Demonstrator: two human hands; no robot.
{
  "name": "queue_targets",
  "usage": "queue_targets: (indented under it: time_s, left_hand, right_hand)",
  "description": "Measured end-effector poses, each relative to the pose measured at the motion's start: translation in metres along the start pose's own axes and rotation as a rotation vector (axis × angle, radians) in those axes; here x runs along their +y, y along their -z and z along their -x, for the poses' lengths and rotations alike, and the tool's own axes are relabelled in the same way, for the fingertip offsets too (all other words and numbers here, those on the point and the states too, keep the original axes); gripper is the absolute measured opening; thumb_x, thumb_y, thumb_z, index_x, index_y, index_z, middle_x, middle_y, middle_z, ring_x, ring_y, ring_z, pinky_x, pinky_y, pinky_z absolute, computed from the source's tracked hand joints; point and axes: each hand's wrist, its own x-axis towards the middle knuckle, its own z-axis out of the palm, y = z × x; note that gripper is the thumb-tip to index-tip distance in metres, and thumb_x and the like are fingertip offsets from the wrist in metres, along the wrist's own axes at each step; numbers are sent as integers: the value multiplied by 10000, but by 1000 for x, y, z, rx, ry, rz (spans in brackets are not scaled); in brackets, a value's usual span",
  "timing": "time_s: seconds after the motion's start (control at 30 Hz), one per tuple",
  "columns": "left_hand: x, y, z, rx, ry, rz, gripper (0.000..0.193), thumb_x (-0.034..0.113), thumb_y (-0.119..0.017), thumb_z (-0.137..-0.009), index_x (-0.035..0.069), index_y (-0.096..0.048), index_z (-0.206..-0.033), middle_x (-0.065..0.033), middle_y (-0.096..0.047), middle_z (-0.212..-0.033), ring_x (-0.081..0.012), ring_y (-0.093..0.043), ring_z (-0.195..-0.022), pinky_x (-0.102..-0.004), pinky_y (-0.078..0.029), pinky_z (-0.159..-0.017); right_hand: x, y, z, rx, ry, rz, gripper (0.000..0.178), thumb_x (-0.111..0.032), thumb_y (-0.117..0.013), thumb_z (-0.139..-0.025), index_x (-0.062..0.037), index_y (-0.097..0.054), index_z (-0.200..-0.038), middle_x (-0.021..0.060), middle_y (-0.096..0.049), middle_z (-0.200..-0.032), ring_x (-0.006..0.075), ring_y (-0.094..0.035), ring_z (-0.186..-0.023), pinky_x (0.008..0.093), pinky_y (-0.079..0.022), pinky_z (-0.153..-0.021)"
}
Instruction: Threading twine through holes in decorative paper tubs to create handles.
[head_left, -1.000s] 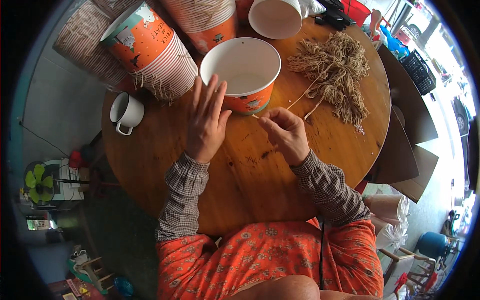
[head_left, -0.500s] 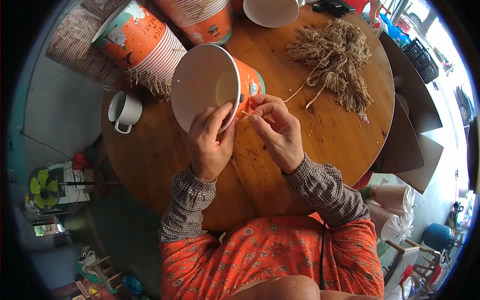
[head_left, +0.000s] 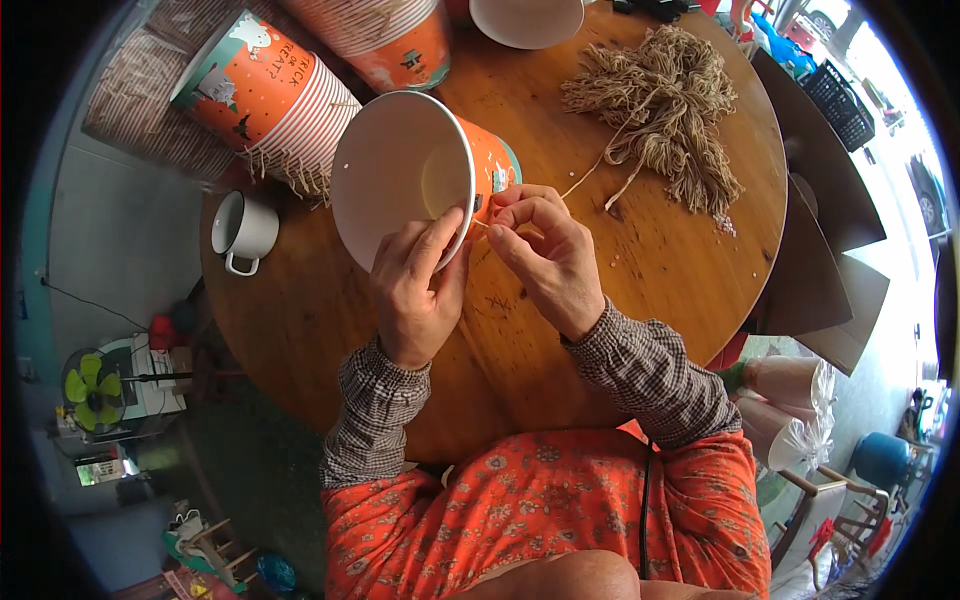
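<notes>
A large orange paper bucket (head_left: pixel 405 170), white inside, lies tilted on the round wooden table with its mouth toward the left. My left hand (head_left: pixel 420 290) grips its lower rim, thumb outside and fingers over the edge. Close beside that rim, my right hand (head_left: pixel 545 250) pinches a thin beige cord (head_left: pixel 482 224) between thumb and forefinger at the bucket's outer wall. Where the cord's end meets the wall is partly hidden by my fingers. From behind my right hand a strand runs toward a heap of beige cords (head_left: pixel 660 120) at the far right.
Stacked orange buckets (head_left: pixel 270 85) lie at the far left, with cords hanging from their rims. A white enamel mug (head_left: pixel 245 232) stands at the table's left edge, and a white bowl-like vessel (head_left: pixel 527 20) at the back. Open cardboard boxes (head_left: pixel 815 260) stand beyond the right edge.
The view has shifted slightly. My hands keep nearly the same hold on the bucket and cord, with the right fingers a little nearer the rim.
</notes>
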Motion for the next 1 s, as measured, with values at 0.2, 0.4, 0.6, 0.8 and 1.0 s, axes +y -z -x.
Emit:
queue_targets:
  time_s: [0.2,0.4,0.6,0.8,1.0]
  left_hand:
    - [1,-1,-1,-3,-42,-34,404,-22,-692,-767,46,-636,-1161,-71,-629,-872,-243,-611,-780,-355,-477,-714]
    - [8,4,-4,-63,-88,-94,375,-21,-667,-777,52,-643,-1145,-62,-633,-883,-241,-608,-772,-353,-463,-703]
    - [8,20,-10,-213,54,83,189,-17,-591,-830,21,-647,-1006,-94,-641,-852,-284,-605,-753,-375,-459,-700]
    - [2,20,-8,-224,159,207,106,10,-608,-837,20,-636,-939,-108,-663,-833,-305,-639,-794,-383,-486,-736]
    - [4,20,-11,-105,65,92,110,7,-635,-789,33,-614,-894,-124,-644,-842,-318,-618,-766,-384,-489,-720]
  right_hand:
    - [4,0,-1,0,10,51,85,-64,-644,-896,3,-599,-922,62,-477,-1181,99,-544,-1012,266,-502,-862]
    - [3,-1,-2,65,155,231,136,-90,-699,-827,-1,-628,-902,91,-555,-1008,149,-588,-853,264,-522,-701]
    - [0,-1,2,34,230,341,137,-76,-713,-812,-9,-629,-897,79,-574,-933,162,-582,-813,277,-505,-688]
    - [-1,-2,4,-33,297,424,120,-50,-701,-818,-9,-631,-906,79,-588,-885,171,-589,-769,273,-503,-675]
    - [-1,-6,5,-63,101,263,168,-61,-686,-843,-21,-619,-992,39,-617,-811,106,-573,-668,242,-487,-621]
